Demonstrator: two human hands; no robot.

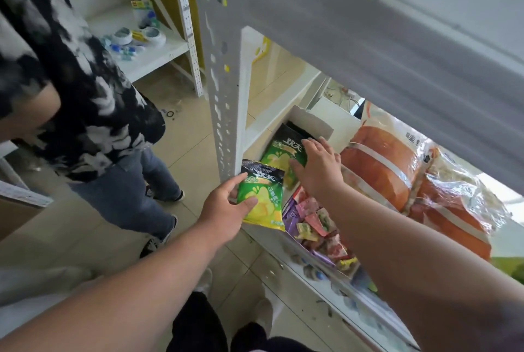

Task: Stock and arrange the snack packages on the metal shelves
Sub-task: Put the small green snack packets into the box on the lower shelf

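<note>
My left hand (pixel 226 210) grips a green and black chip bag (pixel 262 195) by its left edge, just in front of the shelf's perforated upright (pixel 218 73). A second chip bag (pixel 286 150) of the same kind stands inside a white box (pixel 314 124) on the white metal shelf (pixel 286 241). My right hand (pixel 317 167) lies flat against that bag's front, fingers spread over it. Whether the hand grips the bag or only presses on it is unclear.
A tray of small wrapped candies (pixel 314 227) sits on the shelf below my right arm. Large orange packages in clear wrap (pixel 397 170) fill the shelf to the right. Another person (pixel 85 102) stands at left on the tiled floor. A second shelf unit (pixel 147 48) holds tape rolls.
</note>
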